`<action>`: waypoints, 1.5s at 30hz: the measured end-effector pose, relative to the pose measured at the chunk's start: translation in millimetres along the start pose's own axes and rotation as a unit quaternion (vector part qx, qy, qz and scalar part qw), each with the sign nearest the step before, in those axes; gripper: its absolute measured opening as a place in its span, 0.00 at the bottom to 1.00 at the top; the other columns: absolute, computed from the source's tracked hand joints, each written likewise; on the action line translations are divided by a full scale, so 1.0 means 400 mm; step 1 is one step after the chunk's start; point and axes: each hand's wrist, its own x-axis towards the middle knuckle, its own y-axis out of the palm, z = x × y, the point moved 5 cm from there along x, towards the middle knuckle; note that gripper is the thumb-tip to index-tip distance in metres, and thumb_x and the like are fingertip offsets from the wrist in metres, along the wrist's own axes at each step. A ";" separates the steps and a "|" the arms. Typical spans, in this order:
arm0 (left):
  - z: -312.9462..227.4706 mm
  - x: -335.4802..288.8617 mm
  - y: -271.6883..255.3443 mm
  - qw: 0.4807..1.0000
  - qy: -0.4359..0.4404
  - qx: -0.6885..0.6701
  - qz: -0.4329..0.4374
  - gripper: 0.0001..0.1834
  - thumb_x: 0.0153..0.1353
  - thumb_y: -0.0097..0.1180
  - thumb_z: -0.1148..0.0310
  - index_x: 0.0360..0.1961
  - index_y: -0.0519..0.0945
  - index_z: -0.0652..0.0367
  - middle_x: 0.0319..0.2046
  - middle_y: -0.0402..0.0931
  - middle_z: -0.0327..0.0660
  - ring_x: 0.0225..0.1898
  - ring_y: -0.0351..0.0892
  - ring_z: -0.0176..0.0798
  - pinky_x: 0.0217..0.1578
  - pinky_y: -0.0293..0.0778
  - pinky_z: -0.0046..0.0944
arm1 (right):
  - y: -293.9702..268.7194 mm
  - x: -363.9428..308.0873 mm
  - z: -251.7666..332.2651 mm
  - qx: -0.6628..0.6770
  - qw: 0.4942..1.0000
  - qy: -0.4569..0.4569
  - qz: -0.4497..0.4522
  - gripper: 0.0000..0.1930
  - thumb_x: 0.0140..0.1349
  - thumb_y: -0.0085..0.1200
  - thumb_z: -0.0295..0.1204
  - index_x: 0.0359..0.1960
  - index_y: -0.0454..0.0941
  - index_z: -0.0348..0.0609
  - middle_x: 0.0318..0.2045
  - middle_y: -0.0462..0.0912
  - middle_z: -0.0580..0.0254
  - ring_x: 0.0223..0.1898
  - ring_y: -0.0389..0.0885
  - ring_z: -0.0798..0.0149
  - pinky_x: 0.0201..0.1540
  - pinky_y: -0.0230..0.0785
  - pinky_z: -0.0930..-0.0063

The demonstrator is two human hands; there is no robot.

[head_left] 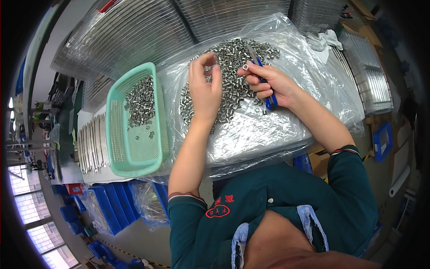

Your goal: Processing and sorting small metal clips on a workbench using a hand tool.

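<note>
**Metal sleeves loose on slick plastic: where we could lose parts**

Metal sleeves (pixel 233 71), small and shiny, lie heaped on a clear plastic sheet (pixel 286 121) that covers the workbench in front of us. We judge the sheet the largest hazard: it is wrinkled and slippery, so a forearm dragging across it could send parts rolling off the near edge.

To our left sits a mint-green mesh basket (pixel 136 121) holding a smaller batch of the same sleeves. It rests close to the bench edge, so a nudge from our elbow might tip it.

Our left hand (pixel 204 87) hovers over the heap, thumb and forefinger pinched together on what seems a single sleeve, though we cannot tell for sure. Our right hand (pixel 268 80) is closed around a blue-handled tool (pixel 268 101) while its fingertips pinch one ring-like sleeve (pixel 245 67). Gripping both at once, we could easily drop the tiny piece back into the pile.
</note>
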 end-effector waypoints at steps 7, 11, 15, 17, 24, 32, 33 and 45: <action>-0.031 -0.014 0.033 0.972 0.165 0.107 0.131 0.10 0.45 0.62 0.69 0.31 0.79 0.56 0.33 0.74 0.38 0.38 0.70 0.41 0.39 0.67 0.36 | 0.002 -0.006 0.004 -0.053 0.998 -0.020 -0.033 0.10 0.61 0.48 0.37 0.32 0.71 0.43 0.20 0.68 0.77 0.13 0.56 0.88 0.11 0.47 0.95; -0.032 -0.017 0.035 0.968 0.173 0.120 0.135 0.09 0.47 0.61 0.72 0.32 0.79 0.58 0.34 0.75 0.38 0.37 0.72 0.38 0.39 0.67 0.35 | 0.000 -0.005 0.004 -0.042 0.999 -0.019 -0.026 0.10 0.60 0.50 0.36 0.27 0.68 0.45 0.20 0.68 0.76 0.13 0.57 0.88 0.11 0.48 0.95; -0.036 -0.015 0.029 0.973 0.173 0.099 0.113 0.09 0.46 0.61 0.74 0.31 0.79 0.58 0.33 0.76 0.38 0.37 0.72 0.38 0.39 0.68 0.34 | 0.001 -0.005 0.003 -0.034 0.999 -0.017 -0.021 0.09 0.61 0.49 0.36 0.29 0.69 0.45 0.20 0.69 0.76 0.13 0.58 0.88 0.11 0.49 0.95; -0.036 -0.016 0.029 0.973 0.171 0.101 0.114 0.09 0.46 0.61 0.75 0.32 0.79 0.57 0.33 0.76 0.38 0.36 0.73 0.38 0.39 0.68 0.34 | 0.001 -0.006 0.002 -0.035 0.999 -0.016 -0.024 0.09 0.61 0.49 0.36 0.29 0.69 0.45 0.20 0.69 0.76 0.13 0.58 0.88 0.11 0.49 0.95; -0.031 -0.019 0.033 0.973 0.153 0.108 0.131 0.10 0.48 0.60 0.74 0.34 0.80 0.57 0.34 0.75 0.39 0.38 0.72 0.39 0.39 0.68 0.35 | -0.004 -0.005 0.001 -0.020 0.999 -0.010 -0.024 0.08 0.60 0.50 0.35 0.29 0.69 0.45 0.20 0.69 0.76 0.13 0.58 0.88 0.11 0.50 0.95; -0.025 -0.021 0.035 0.973 0.142 0.109 0.146 0.11 0.49 0.58 0.74 0.36 0.79 0.56 0.35 0.75 0.40 0.39 0.72 0.39 0.40 0.68 0.35 | -0.006 -0.001 -0.002 -0.025 0.999 -0.011 -0.017 0.08 0.60 0.50 0.35 0.29 0.69 0.46 0.20 0.69 0.76 0.13 0.58 0.88 0.11 0.49 0.95; -0.028 -0.021 0.036 0.973 0.146 0.107 0.144 0.10 0.49 0.59 0.74 0.35 0.79 0.56 0.35 0.75 0.39 0.39 0.72 0.39 0.40 0.68 0.35 | -0.007 -0.001 -0.003 -0.021 1.000 -0.011 -0.017 0.08 0.61 0.49 0.35 0.29 0.69 0.46 0.20 0.69 0.76 0.13 0.58 0.88 0.11 0.49 0.95; -0.028 -0.022 0.040 0.975 0.143 0.080 0.148 0.11 0.49 0.59 0.75 0.36 0.77 0.59 0.36 0.74 0.40 0.39 0.72 0.38 0.36 0.69 0.33 | -0.004 -0.004 0.002 -0.017 0.999 -0.011 -0.025 0.08 0.60 0.49 0.34 0.34 0.67 0.46 0.21 0.68 0.75 0.13 0.58 0.87 0.11 0.49 0.95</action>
